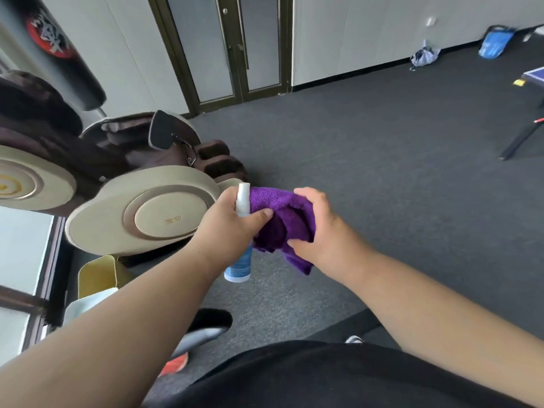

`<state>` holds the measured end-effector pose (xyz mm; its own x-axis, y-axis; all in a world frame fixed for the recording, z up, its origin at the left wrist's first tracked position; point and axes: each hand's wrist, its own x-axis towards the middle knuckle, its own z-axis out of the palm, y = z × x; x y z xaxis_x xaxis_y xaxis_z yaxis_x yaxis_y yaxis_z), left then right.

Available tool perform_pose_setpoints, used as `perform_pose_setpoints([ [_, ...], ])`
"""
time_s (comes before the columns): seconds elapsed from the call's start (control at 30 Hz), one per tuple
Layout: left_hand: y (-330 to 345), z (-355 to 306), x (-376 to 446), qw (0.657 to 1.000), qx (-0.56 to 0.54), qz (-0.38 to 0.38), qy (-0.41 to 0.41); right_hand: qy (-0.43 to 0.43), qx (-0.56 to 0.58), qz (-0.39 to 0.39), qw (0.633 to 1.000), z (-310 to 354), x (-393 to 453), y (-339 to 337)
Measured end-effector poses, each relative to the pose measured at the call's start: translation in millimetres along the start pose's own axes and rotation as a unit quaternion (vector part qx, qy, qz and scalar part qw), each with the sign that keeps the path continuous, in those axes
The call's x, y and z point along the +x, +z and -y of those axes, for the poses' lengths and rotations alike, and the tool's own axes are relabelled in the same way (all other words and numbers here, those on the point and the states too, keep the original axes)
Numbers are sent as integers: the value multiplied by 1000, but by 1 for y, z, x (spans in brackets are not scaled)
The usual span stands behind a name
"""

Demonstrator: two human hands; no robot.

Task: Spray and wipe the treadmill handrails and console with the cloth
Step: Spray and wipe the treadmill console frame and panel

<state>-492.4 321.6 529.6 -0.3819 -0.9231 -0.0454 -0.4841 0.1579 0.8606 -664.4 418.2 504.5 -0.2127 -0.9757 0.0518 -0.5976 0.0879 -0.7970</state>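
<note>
While its label is unreadable, left hand point(228, 222) grips spray bottle point(242, 260), right hand point(319, 231) cloth point(282, 207).

Massage chair point(123, 184) close left; open carpet point(382, 160) ahead, seemingly unobstructed.

Grey carpet point(382, 142), massage chair point(141, 213) (beige, left), glass doors point(229, 48).

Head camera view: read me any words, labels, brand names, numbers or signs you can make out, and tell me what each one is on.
No text here can be read.
spray bottle, gripped by the left hand: pale print on its blue label, blurred.
massage chair: small gold mark on the round side panel, too small to read.
punching bag: red and white emblem, blurred.
purple cloth, held by the right hand: no print.
</note>
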Motion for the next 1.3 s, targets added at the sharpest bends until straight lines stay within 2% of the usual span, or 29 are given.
perform_pose_setpoints([
  [0.13,27,-5,58,999,4,-23,-30,-31,18,-15,999,-48,67,-41],
  [0.37,85,-32,138,991,-24,-105,-78,-40,80,86,992,-105,181,-96],
  [0.63,102,-23,213,984,5,-171,-50,-112,-12,116,987,-125,275,-90],
  [0.83,94,57,297,977,-32,-207,-45,-183,-15,70,981,-151,368,-31],
  [1.0,66,149,374,972,-27,-231,-29,-202,15,65,977,-176,463,65],
  [1.07,45,185,393,967,-21,-250,-33,-214,21,101,971,-173,498,106],
  [1.13,26,209,390,958,-19,-277,-75,-216,17,154,964,-160,517,140],
  [1.3,-42,253,390,927,2,-349,-140,-233,52,264,935,-101,570,219],
])
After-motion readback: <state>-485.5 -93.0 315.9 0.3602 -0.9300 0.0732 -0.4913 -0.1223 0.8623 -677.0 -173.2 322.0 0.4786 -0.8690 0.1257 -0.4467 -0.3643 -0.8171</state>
